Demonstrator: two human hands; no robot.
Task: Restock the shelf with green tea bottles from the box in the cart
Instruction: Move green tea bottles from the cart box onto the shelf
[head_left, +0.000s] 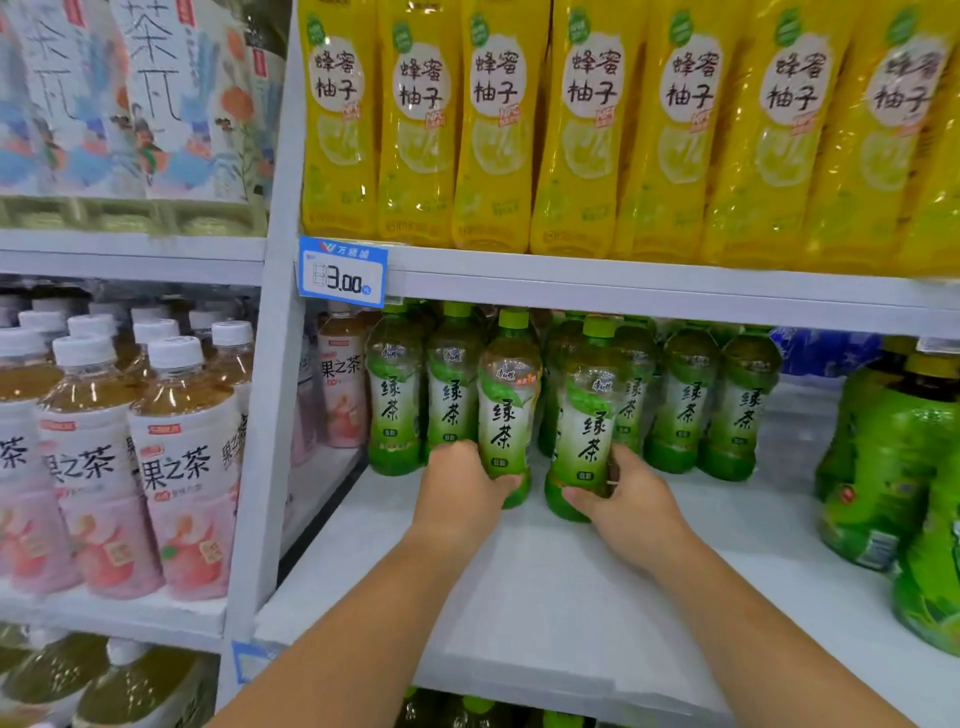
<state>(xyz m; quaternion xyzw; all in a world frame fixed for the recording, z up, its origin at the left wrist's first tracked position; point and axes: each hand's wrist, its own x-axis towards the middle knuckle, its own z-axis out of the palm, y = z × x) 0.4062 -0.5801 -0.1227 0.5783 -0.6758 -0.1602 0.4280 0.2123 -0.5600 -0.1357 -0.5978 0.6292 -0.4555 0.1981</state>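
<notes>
1. a row of yellow bottles (592, 130) stands on the level above, packed side by side.
2. a blue price tag (343, 273) reading 3.00 sits just below their left end.
3. to my left, peach tea bottles (182, 467) with white caps fill the next bay.
4. above those i see pale illustrated bottles (156, 104).
5. at my far right, large green bottles (893, 467) stand near the front, with blue packs (826, 353) further back.

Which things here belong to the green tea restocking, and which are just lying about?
Job: left hand, left-held green tea bottle, right hand, right-held green tea bottle, stocked green tea row, shelf.
Idle: yellow bottles, peach tea bottles, price tag, large green bottles.
</notes>
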